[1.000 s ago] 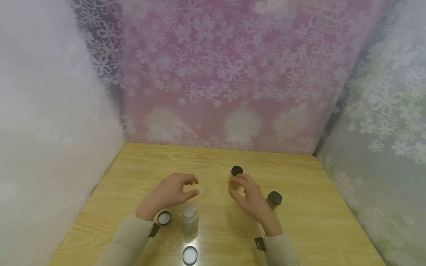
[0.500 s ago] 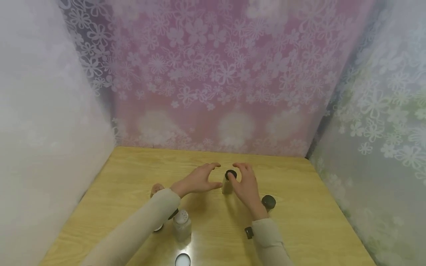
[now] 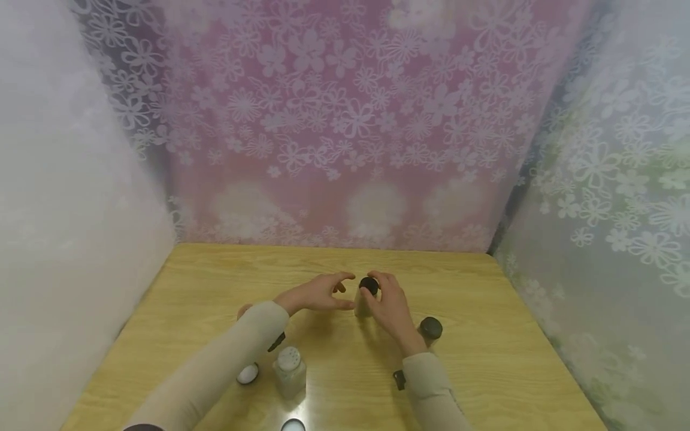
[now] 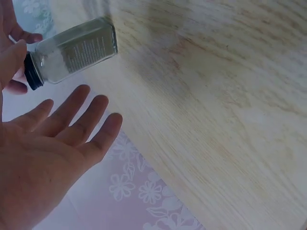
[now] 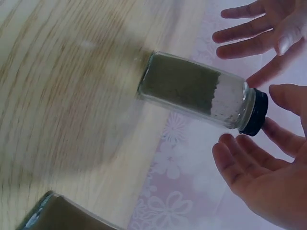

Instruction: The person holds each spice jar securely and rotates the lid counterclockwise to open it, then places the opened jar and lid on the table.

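A clear glass spice jar (image 3: pixel 360 307) with a black lid (image 3: pixel 369 285) stands upright on the table between the two hands. Its grey-green powder fills a good part of the glass (image 5: pixel 184 84) in the right wrist view. My right hand (image 3: pixel 392 308) holds the jar at its lid, thumb and index finger on either side. My left hand (image 3: pixel 317 293) is at the jar's left side, fingers spread and holding nothing. From the left wrist, this hand (image 4: pixel 53 153) appears palm up with fingers apart, close to the jar but not around it.
Right of my right wrist stands another black-lidded jar (image 3: pixel 430 330). Nearer me are a shaker jar (image 3: pixel 291 372) with a white holed top, an upturned lid (image 3: pixel 248 374) and another lid (image 3: pixel 293 425) at the frame's bottom. My left sleeve mostly hides a brownish-topped item (image 3: pixel 244 310).
My left hand has moved right and forward, from above the shaker jar to beside the black-lidded jar. My right hand has come onto that jar's lid. The head view has shifted slightly.
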Action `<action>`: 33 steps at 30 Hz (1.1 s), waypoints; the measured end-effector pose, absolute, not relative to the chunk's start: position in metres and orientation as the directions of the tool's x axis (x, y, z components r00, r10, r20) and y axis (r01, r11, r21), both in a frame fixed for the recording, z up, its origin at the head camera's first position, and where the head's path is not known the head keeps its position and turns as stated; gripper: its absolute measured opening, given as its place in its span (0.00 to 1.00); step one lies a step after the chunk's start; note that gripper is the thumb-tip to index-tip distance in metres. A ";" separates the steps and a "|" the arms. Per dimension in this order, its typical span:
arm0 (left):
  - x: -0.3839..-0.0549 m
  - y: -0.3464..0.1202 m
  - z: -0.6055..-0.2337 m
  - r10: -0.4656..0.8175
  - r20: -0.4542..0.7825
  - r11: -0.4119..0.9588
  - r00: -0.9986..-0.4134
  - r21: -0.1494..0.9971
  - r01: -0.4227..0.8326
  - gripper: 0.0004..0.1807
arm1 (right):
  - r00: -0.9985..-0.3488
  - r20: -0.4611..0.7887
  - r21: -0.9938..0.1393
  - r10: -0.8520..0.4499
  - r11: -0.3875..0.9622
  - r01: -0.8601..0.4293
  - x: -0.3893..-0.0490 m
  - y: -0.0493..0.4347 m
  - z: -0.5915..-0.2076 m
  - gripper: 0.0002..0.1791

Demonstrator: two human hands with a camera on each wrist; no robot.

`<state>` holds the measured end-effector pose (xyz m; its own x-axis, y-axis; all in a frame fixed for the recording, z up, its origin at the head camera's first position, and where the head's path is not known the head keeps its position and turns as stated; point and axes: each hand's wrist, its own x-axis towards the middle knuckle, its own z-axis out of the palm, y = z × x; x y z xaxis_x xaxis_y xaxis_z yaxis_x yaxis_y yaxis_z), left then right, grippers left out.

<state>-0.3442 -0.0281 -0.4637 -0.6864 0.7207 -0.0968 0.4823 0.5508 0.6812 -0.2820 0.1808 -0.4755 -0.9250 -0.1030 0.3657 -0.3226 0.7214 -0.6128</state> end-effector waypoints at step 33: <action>-0.356 -0.023 -0.498 0.700 -0.061 0.505 -0.711 0.746 0.434 0.31 | -0.946 0.312 -0.662 -0.083 0.696 -0.279 -0.286 0.177 -0.487 0.26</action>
<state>-0.3558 -0.0233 -0.4978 -0.7114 0.7001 -0.0608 0.4337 0.5054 0.7460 -0.2861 0.1769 -0.4872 -0.9465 -0.0830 0.3119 -0.2791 0.6958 -0.6618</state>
